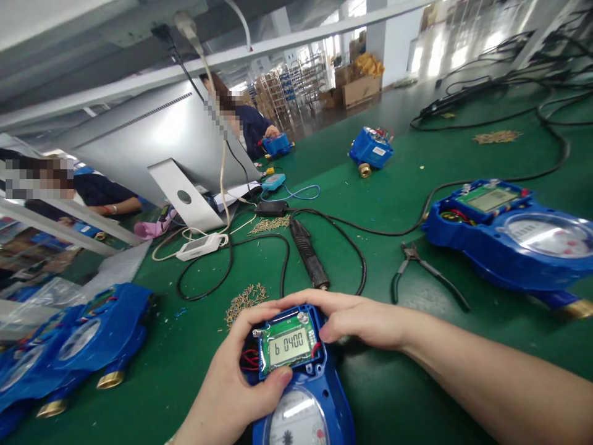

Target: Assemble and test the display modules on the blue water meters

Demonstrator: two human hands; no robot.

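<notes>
A blue water meter [340,395] lies in front of me at the bottom middle, with a round dial in its lower part. In its upper housing sits a green circuit board with an LCD display [291,346] that reads about "6 0400". My left hand [236,371] wraps the housing's left side, its thumb on the display's lower edge. Red wires [250,360] show beside that thumb. My right hand [356,318] holds the top and right side of the housing, fingers along the far edge and thumb at the right rim.
Beyond the meter lie a black electric screwdriver [308,250] and piles of small screws [245,301]. Pliers [419,272] and another meter [504,235] are at right, more meters [102,334] at left. A monitor [152,142] stands behind; co-workers sit across.
</notes>
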